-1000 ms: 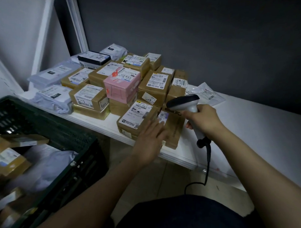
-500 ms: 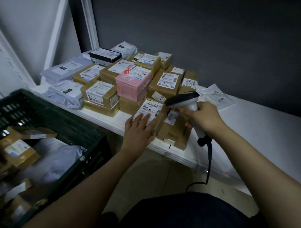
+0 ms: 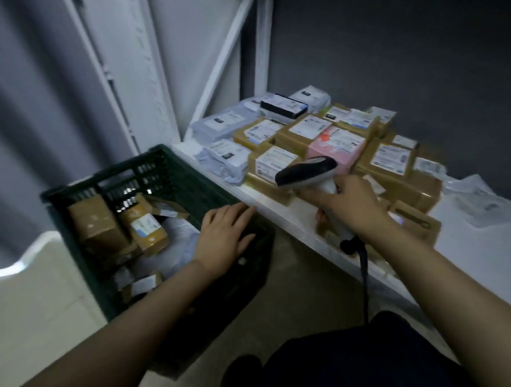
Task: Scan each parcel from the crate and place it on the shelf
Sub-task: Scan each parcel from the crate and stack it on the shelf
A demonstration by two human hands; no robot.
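A dark green crate [image 3: 174, 173] stands on the floor at the left, holding several brown boxes and grey bags; one labelled box [image 3: 145, 227] lies near its middle. My left hand [image 3: 224, 235] hovers flat and empty over the crate's right rim, fingers spread. My right hand [image 3: 349, 202] grips the handle of a barcode scanner [image 3: 305, 172], its head pointing left over the shelf's front edge. The white shelf [image 3: 277, 205] carries many labelled parcels, among them a pink box [image 3: 334, 147].
White shelf uprights [image 3: 262, 43] rise behind the parcels against a dark wall. The scanner's black cable [image 3: 364, 272] hangs down to my lap. Flat clear bags [image 3: 480, 201] lie on the shelf's right part. Pale floor shows at the lower left.
My left hand has left the brown parcel on the shelf and moved left over the crate. The view has swung left and the scanner has moved with it.
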